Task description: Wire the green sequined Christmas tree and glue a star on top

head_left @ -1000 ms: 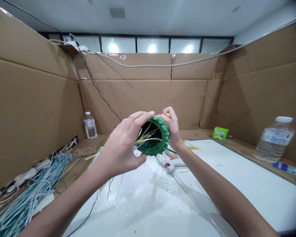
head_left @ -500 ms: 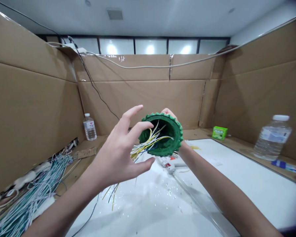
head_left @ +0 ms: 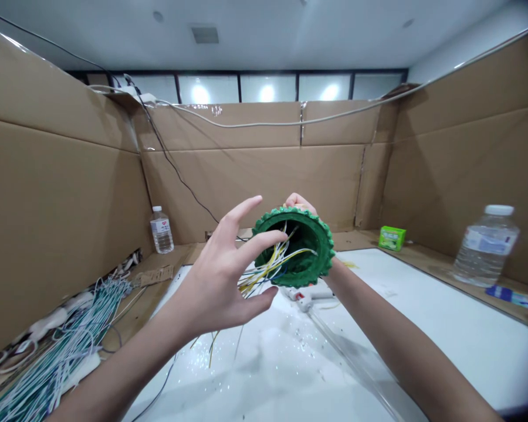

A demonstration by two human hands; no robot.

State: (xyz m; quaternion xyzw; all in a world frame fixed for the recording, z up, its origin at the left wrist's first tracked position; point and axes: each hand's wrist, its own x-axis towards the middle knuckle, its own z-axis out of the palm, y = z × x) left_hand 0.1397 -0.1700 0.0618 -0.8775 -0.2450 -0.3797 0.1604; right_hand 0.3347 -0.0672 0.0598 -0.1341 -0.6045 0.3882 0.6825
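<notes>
A green hollow object with a scalloped rim (head_left: 325,234) faces me, its opening tilted toward the left. My right hand (head_left: 300,202) grips it from behind, most of the fingers hidden by the rim. Thin white, yellow and blue wires (head_left: 268,266) stick out of the opening and hang down to the left. At the left of the opening is my left hand (head_left: 220,269), thumb and fingers spread wide, close around the wires but not visibly closed on them.
A glue gun (head_left: 305,298) lies on the white table (head_left: 255,381) behind the green object. Green and white wire bundles (head_left: 83,328) lie at left. Water bottles stand left (head_left: 162,231) and right (head_left: 484,246), with a green box (head_left: 391,238) at the back right. Cardboard walls (head_left: 255,181) surround the table.
The green object has shifted slightly right and down, with its opening turned a little. My left hand has moved a little right with it, fingers still spread.
</notes>
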